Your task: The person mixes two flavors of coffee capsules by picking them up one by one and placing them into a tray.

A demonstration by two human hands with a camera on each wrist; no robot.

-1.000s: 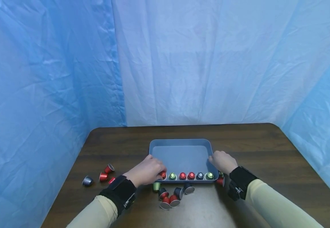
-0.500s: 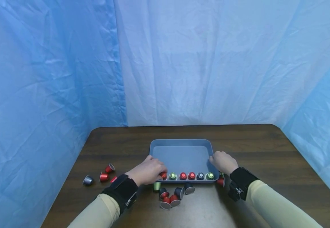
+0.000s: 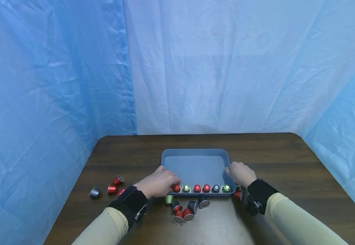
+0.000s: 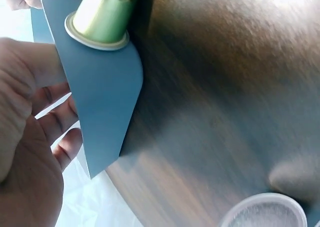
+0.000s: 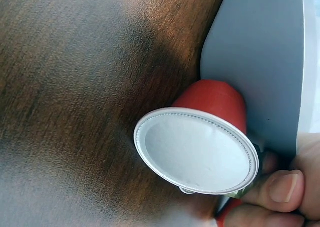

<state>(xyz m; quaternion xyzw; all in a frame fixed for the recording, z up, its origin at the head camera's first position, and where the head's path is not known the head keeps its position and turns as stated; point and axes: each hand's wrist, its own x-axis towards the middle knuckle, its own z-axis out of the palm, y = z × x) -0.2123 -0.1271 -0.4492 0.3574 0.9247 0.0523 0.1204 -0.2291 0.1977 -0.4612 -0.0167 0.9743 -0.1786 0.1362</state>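
My left hand (image 3: 159, 182) reaches over the near left corner of a blue-grey tray (image 3: 196, 166). Its fingertips hold a red coffee capsule (image 3: 176, 188), the leftmost in a row along the tray's near side. In the left wrist view the fingers (image 4: 42, 64) pass behind the tray wall, which hides that capsule. At the opposite side my right hand (image 3: 241, 174) grips the tray's right rim. The right wrist view shows its bent fingers (image 5: 282, 189) below the rim, beside a red capsule (image 5: 215, 99) lying against the outside of the tray.
The row continues with green, red and dark blue capsules (image 3: 215, 189). A green capsule (image 3: 169, 200) and several red and dark ones (image 3: 188, 215) lie in front of the tray. More red capsules (image 3: 111, 189) and a dark blue one (image 3: 94, 193) lie at left on the wooden table (image 3: 275, 160).
The left fingertips and the red capsule shift very slightly to the right. The right hand and the tray stay in place.
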